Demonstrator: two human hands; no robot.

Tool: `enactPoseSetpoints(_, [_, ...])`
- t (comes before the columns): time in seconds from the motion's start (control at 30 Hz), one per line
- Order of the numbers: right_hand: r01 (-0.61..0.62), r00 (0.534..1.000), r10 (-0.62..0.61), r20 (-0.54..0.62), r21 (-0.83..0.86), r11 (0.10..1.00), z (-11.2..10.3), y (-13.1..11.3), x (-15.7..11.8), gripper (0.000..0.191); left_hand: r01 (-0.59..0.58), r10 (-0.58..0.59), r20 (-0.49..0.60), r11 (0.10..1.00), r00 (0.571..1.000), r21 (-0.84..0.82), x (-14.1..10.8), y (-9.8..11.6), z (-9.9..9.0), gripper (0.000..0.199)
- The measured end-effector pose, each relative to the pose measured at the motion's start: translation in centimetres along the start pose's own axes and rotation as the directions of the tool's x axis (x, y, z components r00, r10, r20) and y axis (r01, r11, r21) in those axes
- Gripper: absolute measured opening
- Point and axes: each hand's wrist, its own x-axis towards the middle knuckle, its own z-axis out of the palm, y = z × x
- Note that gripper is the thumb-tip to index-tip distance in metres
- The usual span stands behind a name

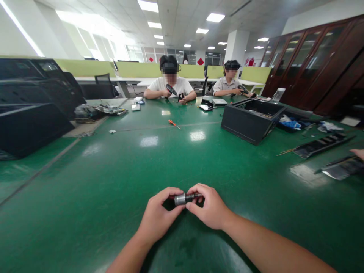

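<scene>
I pinch a small metal part (pixel 179 200) between my two hands, at the near middle of the green table (pixel 127 167). The thumb and fingertips of my left hand (pixel 159 214) close on its silver, barrel-shaped end; those of my right hand (pixel 212 208) close around the thin, dark, ridged shaft that points right. The part lies on its side, and I cannot tell whether it touches the tabletop.

Beyond my hands, well apart from them, an orange-handled screwdriver (pixel 172 122) lies with its tip toward the near right. To its right stands a black metal box (pixel 241 123), open at the top; another dark box (pixel 31 131) stands on the left. On the far side a person in a white shirt (pixel 184 84) holds a drill (pixel 171 89), and a second person (pixel 223 86) sits farther right.
</scene>
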Motion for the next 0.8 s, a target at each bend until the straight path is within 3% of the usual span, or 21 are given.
enactPoseSetpoints(0.4, [-0.037, 0.999, 0.037, 0.010, 0.001, 0.999, -0.4, -0.2, -0.1, 0.010, -0.034, 0.034, -0.020, 0.999, 0.999, -0.006, -0.2, 0.0, 0.2, 0.018])
enactPoseSetpoints(0.6, [-0.060, 0.998, 0.059, 0.016, 0.106, 0.993, -0.2, 0.5, -0.4, 0.031, -0.008, 0.008, -0.016, 1.000, 1.000, -0.023, -0.3, 0.2, 0.2, 0.017])
enactPoseSetpoints(0.8, [-0.075, 0.997, 0.073, 0.028, 0.042, 0.996, -0.2, 0.8, -0.3, 0.011, 0.006, -0.005, 0.006, 1.000, 1.000, -0.021, -0.1, 0.4, 0.3, 0.015])
